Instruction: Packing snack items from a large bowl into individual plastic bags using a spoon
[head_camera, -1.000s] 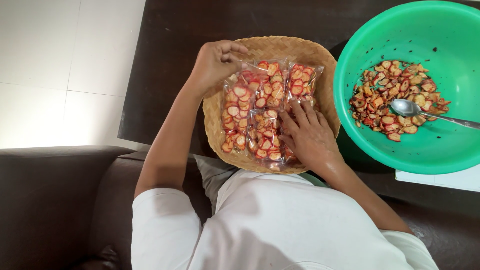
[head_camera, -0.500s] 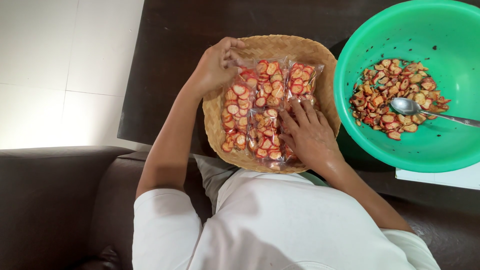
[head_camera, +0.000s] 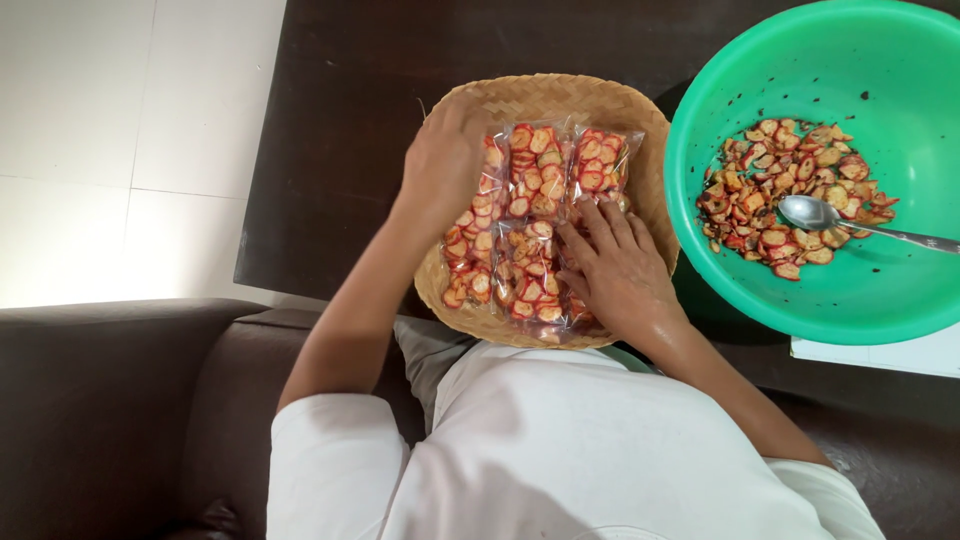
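**Both hands on clear packets of red-edged chips in a woven tray**

A round, shallow woven bamboo tray (head_camera: 560, 100) sits on the dark brown table (head_camera: 340, 150), just in front of the person in the white short-sleeved shirt (head_camera: 560, 450). Inside the tray lie several clear plastic packets of sliced, red-rimmed chips (head_camera: 530, 200), packed side by side in rows and filling most of the tray's middle.

The left hand (head_camera: 445, 160) rests at the far left part of the tray, palm down with the fingers curled over the top edge of the leftmost packet; it presses on or lightly grips that packet, though the fingertips are hidden beneath the hand, so whether they clasp it cannot be told. The right hand (head_camera: 615, 270) lies flat and spread on the packets at the near right part of the tray, its fingers extended and touching the plastic, not clenched around anything.

To the right of the tray, nearly touching its rim, stands a large green plastic bowl (head_camera: 900, 80) holding a loose heap of the same red-rimmed chip slices (head_camera: 780, 190). A metal spoon (head_camera: 810, 212) lies in the heap, its handle pointing out to the right. A white sheet (head_camera: 900, 355) shows under the bowl's near edge. A white tiled floor (head_camera: 100, 150) lies left of the table, and a dark brown sofa (head_camera: 110, 400) is beneath the person.
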